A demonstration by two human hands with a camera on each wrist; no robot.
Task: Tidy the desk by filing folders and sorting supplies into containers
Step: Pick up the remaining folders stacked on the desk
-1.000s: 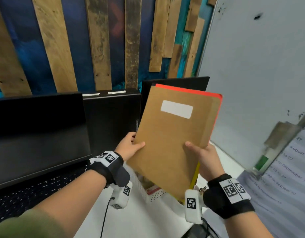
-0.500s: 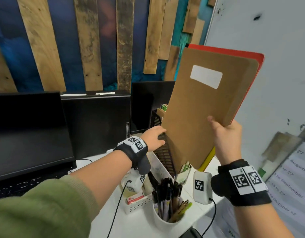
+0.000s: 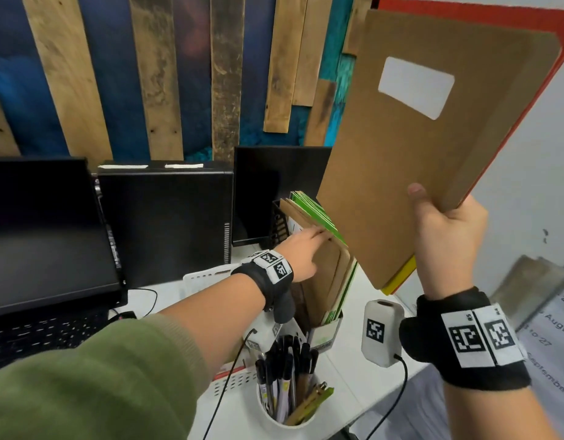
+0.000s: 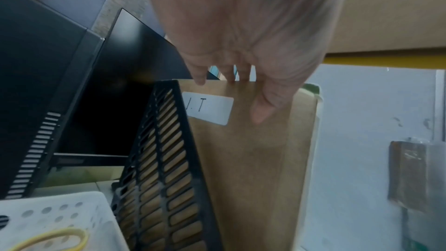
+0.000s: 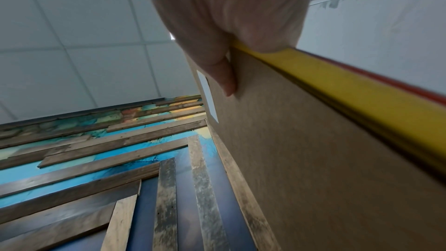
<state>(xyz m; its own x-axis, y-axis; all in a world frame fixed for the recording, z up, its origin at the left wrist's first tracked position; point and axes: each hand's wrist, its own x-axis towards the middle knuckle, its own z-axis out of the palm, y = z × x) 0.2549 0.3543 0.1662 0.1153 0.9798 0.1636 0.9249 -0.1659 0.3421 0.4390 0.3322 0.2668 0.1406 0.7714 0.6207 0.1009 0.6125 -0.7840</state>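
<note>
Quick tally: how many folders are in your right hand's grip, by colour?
Brown folder: 1
Yellow folder: 1
Red folder: 1
Total: 3, going by the visible edges; any thinner ones between them would be hidden.

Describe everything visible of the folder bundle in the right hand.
The bundle of flat card folders has a brown kraft one in front with a blank-looking white label, yellow and red ones behind. It is held up, tilted; the right hand grips its lower edge, thumb on the front.
</note>
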